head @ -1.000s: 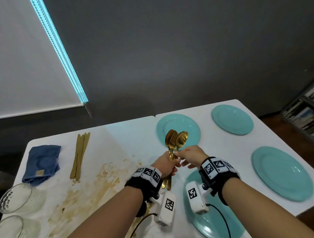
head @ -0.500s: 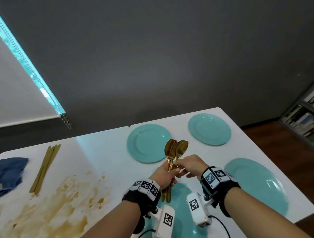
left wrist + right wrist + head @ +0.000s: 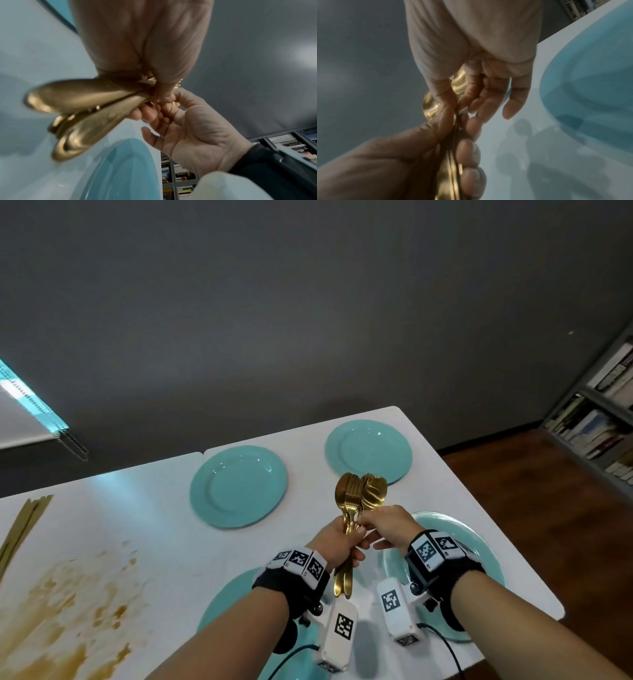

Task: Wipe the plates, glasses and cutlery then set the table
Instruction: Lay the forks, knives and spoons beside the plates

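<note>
Both hands (image 3: 337, 542) hold gold cutlery (image 3: 359, 494) above 4 plates (image 3: 238, 486).

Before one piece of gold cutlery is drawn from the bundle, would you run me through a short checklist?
1. Left hand grips the gold cutlery bundle firmly: ok.
2. Right hand pinches a single piece: cannot tell.
3. Four teal plates laid out, e.g. the far-left plate: ok.
4. Table clean: not ok, brown smears at left.
5. Knives placed: not ok, still grouped at left.
</note>
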The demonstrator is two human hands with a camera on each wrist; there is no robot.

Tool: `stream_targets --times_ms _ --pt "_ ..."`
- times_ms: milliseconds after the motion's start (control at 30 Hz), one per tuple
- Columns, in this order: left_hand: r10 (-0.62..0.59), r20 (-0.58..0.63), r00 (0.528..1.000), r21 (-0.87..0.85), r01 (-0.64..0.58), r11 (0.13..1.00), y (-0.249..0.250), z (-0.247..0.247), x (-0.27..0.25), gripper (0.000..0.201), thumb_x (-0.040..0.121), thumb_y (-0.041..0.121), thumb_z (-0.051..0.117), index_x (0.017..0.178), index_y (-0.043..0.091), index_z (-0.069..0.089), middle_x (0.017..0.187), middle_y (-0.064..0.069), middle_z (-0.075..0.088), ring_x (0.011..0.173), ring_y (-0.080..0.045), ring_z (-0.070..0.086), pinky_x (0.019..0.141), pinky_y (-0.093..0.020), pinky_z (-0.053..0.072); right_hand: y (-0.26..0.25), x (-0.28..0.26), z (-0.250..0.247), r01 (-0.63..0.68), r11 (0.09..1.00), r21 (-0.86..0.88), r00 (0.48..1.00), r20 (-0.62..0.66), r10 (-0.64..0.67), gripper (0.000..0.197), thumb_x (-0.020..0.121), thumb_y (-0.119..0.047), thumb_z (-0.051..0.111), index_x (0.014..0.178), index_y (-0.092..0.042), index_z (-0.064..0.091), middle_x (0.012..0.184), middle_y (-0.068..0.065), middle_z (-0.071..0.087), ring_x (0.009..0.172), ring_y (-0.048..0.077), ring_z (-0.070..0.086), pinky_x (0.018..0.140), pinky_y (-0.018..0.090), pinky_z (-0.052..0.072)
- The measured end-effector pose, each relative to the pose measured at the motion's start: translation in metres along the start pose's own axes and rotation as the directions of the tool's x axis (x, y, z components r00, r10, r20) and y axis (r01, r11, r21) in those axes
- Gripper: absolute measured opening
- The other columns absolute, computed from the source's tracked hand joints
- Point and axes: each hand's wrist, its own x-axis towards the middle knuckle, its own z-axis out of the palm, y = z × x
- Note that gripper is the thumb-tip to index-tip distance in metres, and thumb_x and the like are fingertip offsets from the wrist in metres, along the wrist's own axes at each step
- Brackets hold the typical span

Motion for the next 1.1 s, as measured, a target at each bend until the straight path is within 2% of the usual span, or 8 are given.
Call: stream_targets --times_ms 167,267,467,533,633,767,1033,1100 --pt "-0.064 -0.031 0.997 -0.134 0.059 0.989 0.005 0.017 0.008 0.014 0.101 0.016 0.04 0.09 0.013 0.048 0.073 -0.005 0.054 0.055 -0.013 0.049 0.051 -0.023 0.045 0.011 0.011 -0.02 0.003 0.998 0.067 0.999 -0.037 -0.001 0.008 0.084 -0.016 0.061 0.082 -0.009 0.063 0.081 0.004 0.062 0.065 0.016 0.063 0.06 0.025 0.046" --pt "-0.131 -0.095 0.987 -0.227 0.106 0.968 0.004 0.021 0.015 0.011 0.1 0.013 0.041 0.091 0.008 0.046 0.072 -0.007 0.055 0.052 -0.013 0.051 0.048 -0.023 0.045 0.017 0.016 -0.032 0.016 0.984 0.18 0.995 -0.104 0.002 0.009 0.088 -0.016 0.06 0.082 -0.009 0.06 0.082 0.004 0.062 0.065 0.015 0.063 0.059 0.024 0.046" --pt "-0.242 -0.272 0.931 -0.311 0.153 0.938 0.004 0.018 0.026 0.018 0.1 0.012 0.04 0.083 0.009 0.045 0.07 -0.007 0.053 0.055 -0.015 0.047 0.053 -0.025 0.04 0.024 0.025 -0.082 0.027 0.931 0.365 0.976 -0.211 0.054 0.011 0.087 -0.006 0.061 0.076 -0.006 0.058 0.071 0.006 0.06 0.047 0.012 0.065 0.066 0.027 0.05" --pt "-0.269 -0.309 0.912 -0.308 0.172 0.936 0.002 0.016 0.03 0.019 0.1 0.014 0.041 0.081 0.011 0.045 0.071 -0.006 0.053 0.056 -0.015 0.047 0.053 -0.025 0.041 0.031 0.027 -0.105 -0.005 0.962 0.274 0.971 -0.227 0.07 0.01 0.084 -0.003 0.063 0.074 -0.003 0.061 0.069 0.01 0.063 0.051 0.017 0.066 0.074 0.032 0.053" --pt "-0.289 -0.332 0.898 -0.312 0.185 0.932 -0.001 0.015 0.033 0.02 0.1 0.015 0.042 0.08 0.011 0.046 0.072 -0.006 0.054 0.057 -0.015 0.048 0.055 -0.025 0.042 0.047 0.031 -0.138 -0.107 0.99 -0.088 0.959 -0.273 0.079 0.016 0.081 -0.005 0.064 0.066 -0.002 0.065 0.062 0.007 0.069 0.056 0.014 0.069 0.08 0.033 0.054" --pt "-0.267 -0.338 0.903 -0.294 0.168 0.941 -0.003 0.017 0.033 0.018 0.1 0.015 0.042 0.082 0.01 0.046 0.072 -0.006 0.054 0.059 -0.016 0.048 0.057 -0.026 0.042 0.071 0.031 -0.17 -0.289 0.838 -0.463 0.935 -0.325 0.143 0.017 0.079 -0.015 0.061 0.073 -0.003 0.071 0.061 0.005 0.071 0.058 0.01 0.065 0.053 0.02 0.046" --pt "-0.254 -0.286 0.924 -0.306 0.163 0.938 -0.007 0.026 0.033 0.013 0.1 0.016 0.043 0.087 0.015 0.048 0.076 -0.007 0.055 0.06 -0.015 0.049 0.059 -0.027 0.045 0.112 0.041 -0.202 -0.438 0.649 -0.622 0.884 -0.43 0.184 0.016 0.081 -0.021 0.067 0.078 -0.005 0.065 0.087 0.012 0.071 0.081 0.026 0.068 0.047 0.019 0.04" --pt "-0.264 -0.247 0.932 -0.317 0.18 0.931 -0.008 0.029 0.032 0.009 0.099 0.017 0.045 0.092 0.014 0.049 0.076 -0.007 0.055 0.061 -0.016 0.049 0.06 -0.028 0.047 0.12 0.043 -0.203 -0.463 0.615 -0.639 0.869 -0.462 0.175 0.02 0.085 -0.022 0.062 0.078 -0.004 0.062 0.084 0.013 0.065 0.077 0.028 0.063 0.056 0.024 0.044"
